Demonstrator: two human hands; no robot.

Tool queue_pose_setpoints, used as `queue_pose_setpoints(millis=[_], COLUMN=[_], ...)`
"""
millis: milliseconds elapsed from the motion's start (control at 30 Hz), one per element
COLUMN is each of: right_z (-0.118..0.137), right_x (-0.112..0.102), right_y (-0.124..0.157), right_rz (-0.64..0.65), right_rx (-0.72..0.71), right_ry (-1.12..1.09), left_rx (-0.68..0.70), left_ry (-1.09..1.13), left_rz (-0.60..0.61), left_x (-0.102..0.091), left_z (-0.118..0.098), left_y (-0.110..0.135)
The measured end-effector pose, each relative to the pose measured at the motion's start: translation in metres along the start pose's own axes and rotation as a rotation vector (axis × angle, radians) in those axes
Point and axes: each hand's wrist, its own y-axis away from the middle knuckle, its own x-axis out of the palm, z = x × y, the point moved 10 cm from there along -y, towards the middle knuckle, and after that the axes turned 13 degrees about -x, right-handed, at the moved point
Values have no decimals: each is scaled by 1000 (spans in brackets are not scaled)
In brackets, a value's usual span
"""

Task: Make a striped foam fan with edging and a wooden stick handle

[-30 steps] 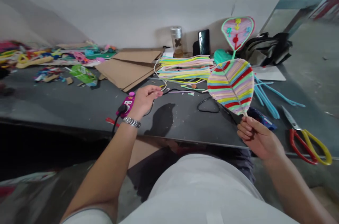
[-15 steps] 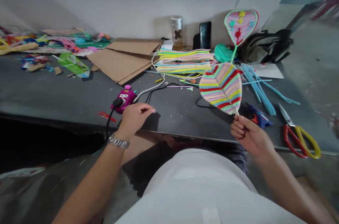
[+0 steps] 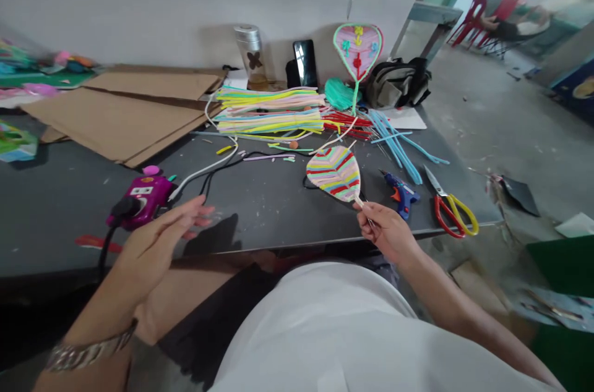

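A leaf-shaped fan (image 3: 334, 172) with red, yellow, pink and blue stripes is in my right hand (image 3: 383, 231), which pinches its short stem at the lower tip. The fan leans over the tabletop. My left hand (image 3: 164, 237) holds nothing, and its fingers are stretched apart above the table's front edge. Beside that hand is a purple power socket (image 3: 143, 197) with a black plug in it. Right of the fan lie a blue glue gun (image 3: 401, 194) and scissors (image 3: 448, 203) with red and yellow handles.
Bundled pipe cleaners (image 3: 271, 110) lie mid-table, with loose blue ones (image 3: 399, 148) to their right. Cardboard sheets (image 3: 139, 107) are at left. Against the wall stand a bottle (image 3: 253, 58), a phone (image 3: 304, 63) and a second fan (image 3: 357, 49). A black bag (image 3: 399, 83) sits behind.
The view has swung right. My right hand has lowered the striped fan, which looks smaller and more tilted. My left hand's fingers have spread from a closed pose.
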Motion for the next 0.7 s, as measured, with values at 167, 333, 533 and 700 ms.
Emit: queue_pose_setpoints(millis=[167,333,533,700], right_z=[13,65,73,41], right_x=[-10,-5,84,222], right_y=[5,28,31,38], right_rz=[85,61,369,878], right_rx=[-137,-496,-714,-788], right_ry=[451,1193,1027,541], left_rx=[20,51,187,259], left_ry=[32,30,-9,-75], left_rz=[-61,-60,-53,-51], left_x=[-13,-5,9,17], left_z=[4,7,-11,-25], left_y=[1,9,24,31])
